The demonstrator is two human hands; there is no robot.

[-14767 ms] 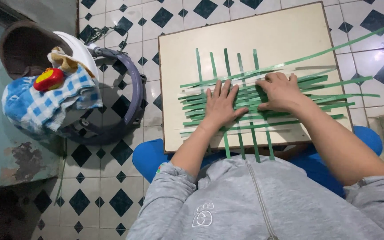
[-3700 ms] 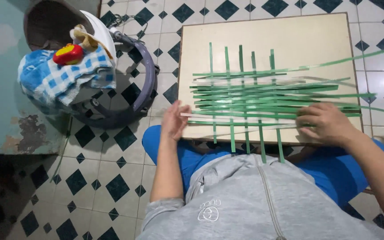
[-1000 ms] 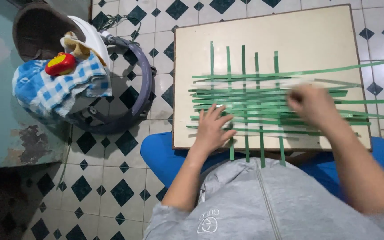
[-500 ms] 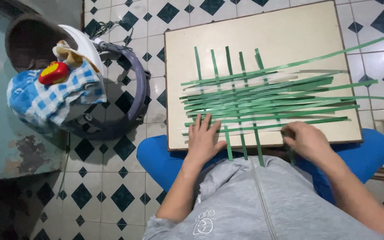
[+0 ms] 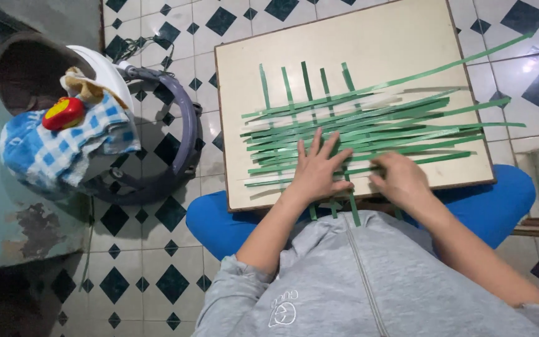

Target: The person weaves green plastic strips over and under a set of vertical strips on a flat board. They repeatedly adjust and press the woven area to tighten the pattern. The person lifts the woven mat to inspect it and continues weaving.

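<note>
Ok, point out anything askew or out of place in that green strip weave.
One long green strip slants up across the board and overshoots its right edge, while the other crosswise strips lie nearly level. The left hand presses flat on the weave; the right hand rests at its near edge. Nothing looks torn.

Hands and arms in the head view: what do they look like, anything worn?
Both hands are bare: left hand, right hand. No gloves, and no rings or watch that I can see. Forearms are uncovered, with grey sweatshirt sleeves pushed up near the elbows. The sweatshirt has a front zip and a small pale mark low on the left side.
</note>
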